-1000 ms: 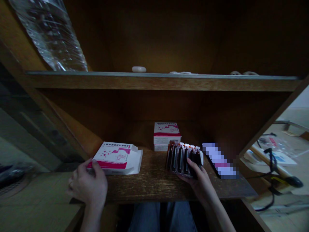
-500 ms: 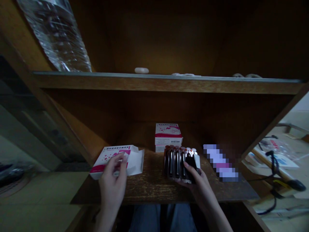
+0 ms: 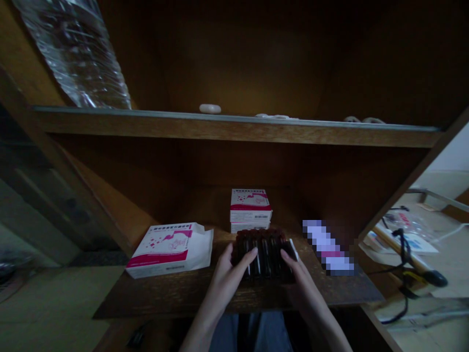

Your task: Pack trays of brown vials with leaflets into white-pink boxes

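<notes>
Between my two hands is a pack of dark brown oral-liquid ampoules [image 3: 266,256], joined side by side with their tops pointing away from me. My left hand [image 3: 229,269] grips its left side, thumb laid across the front. On the right side my right hand [image 3: 298,274] holds it with the thumb pressed on top, beside a thin white edge. An opened white and magenta medicine box [image 3: 161,247] lies to the left, its flap spread to the right. Just behind the ampoules two similar boxes [image 3: 250,208] are stacked.
A pixelated pale strip [image 3: 330,249] lies on the wooden board [image 3: 176,293] at right. Overhead, the shelf [image 3: 227,128] carries a large clear plastic bottle [image 3: 80,58] and a small white oval object [image 3: 210,108]. Outside at right are cables and a pole [image 3: 410,259].
My left hand has left the opened box and moved right to take hold of the ampoule pack. The pack has shifted slightly left, with my right hand still on it.
</notes>
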### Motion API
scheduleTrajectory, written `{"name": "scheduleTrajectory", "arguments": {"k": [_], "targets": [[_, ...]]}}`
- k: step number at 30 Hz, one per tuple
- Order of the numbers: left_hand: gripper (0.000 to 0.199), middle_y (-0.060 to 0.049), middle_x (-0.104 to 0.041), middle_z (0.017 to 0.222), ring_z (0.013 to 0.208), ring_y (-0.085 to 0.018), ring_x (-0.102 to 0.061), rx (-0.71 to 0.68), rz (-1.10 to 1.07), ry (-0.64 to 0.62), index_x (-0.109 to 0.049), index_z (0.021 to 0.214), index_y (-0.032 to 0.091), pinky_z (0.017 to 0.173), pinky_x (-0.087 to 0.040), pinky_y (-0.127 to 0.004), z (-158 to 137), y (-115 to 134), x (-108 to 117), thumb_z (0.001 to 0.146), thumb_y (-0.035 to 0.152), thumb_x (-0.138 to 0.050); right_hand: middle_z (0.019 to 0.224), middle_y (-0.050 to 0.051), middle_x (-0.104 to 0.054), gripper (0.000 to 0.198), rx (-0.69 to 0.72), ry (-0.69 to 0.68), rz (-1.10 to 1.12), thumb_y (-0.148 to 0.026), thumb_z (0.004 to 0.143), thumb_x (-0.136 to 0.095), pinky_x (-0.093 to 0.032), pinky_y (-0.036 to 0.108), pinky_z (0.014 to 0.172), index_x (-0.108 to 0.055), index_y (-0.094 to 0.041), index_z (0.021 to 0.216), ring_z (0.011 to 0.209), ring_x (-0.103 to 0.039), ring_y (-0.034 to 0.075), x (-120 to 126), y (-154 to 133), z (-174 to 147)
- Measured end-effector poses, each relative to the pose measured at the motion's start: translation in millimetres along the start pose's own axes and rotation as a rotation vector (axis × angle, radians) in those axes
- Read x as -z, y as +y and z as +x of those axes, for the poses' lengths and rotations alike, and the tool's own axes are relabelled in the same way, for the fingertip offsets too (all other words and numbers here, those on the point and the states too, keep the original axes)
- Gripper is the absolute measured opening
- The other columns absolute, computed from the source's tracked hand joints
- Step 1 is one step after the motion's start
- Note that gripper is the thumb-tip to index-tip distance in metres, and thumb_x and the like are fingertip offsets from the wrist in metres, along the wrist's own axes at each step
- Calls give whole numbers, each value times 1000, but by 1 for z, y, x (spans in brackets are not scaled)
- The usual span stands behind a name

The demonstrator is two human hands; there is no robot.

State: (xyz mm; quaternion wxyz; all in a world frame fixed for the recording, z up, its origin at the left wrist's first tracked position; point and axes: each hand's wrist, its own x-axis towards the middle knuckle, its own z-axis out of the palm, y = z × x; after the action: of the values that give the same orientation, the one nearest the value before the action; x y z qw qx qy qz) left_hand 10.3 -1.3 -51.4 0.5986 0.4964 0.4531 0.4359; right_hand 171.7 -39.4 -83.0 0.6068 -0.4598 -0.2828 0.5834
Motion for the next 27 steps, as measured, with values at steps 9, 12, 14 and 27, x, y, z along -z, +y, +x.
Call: {"name": "scheduleTrajectory", "arguments": {"k": [9, 12, 14, 27], "targets": [[51, -11, -70, 119, 113, -30, -62, 52, -32, 87, -65, 113, 13, 101, -45, -41, 6, -4, 7, 75, 46, -72, 146, 5, -49, 79, 200, -371, -262, -37, 76, -77, -39, 42, 110, -36, -35, 143, 131, -50, 24, 20, -36, -4], [50, -11, -71, 116, 112, -30, -63, 47, -1, 98, -66, 112, 13, 101, -44, -41, 9, -11, 8, 74, 46, -72, 135, 6, -59, 53, 196, -395, -327, -35, 78, -76, -42, 39, 106, -54, -30, 126, 125, -55, 24, 21, -37, -1], [49, -11, -72, 114, 112, -30, -63, 43, 13, 103, -67, 110, 13, 101, -44, -41, 10, -14, 8, 74, 46, -72, 125, 7, -64, 35, 205, -299, -370, -41, 84, -68, -43, 39, 104, -60, -26, 115, 118, -58, 23, 22, -34, 2], [49, -11, -72, 113, 106, -29, -66, -27, 74, 74, -65, 112, 16, 94, -50, -39, 12, -29, 12, 74, 47, -72, 94, 2, -59, 25, 274, -260, -622, -41, 81, -71, -49, 29, 74, -58, -22, 92, 83, -60, 17, 35, -37, 21]]}}
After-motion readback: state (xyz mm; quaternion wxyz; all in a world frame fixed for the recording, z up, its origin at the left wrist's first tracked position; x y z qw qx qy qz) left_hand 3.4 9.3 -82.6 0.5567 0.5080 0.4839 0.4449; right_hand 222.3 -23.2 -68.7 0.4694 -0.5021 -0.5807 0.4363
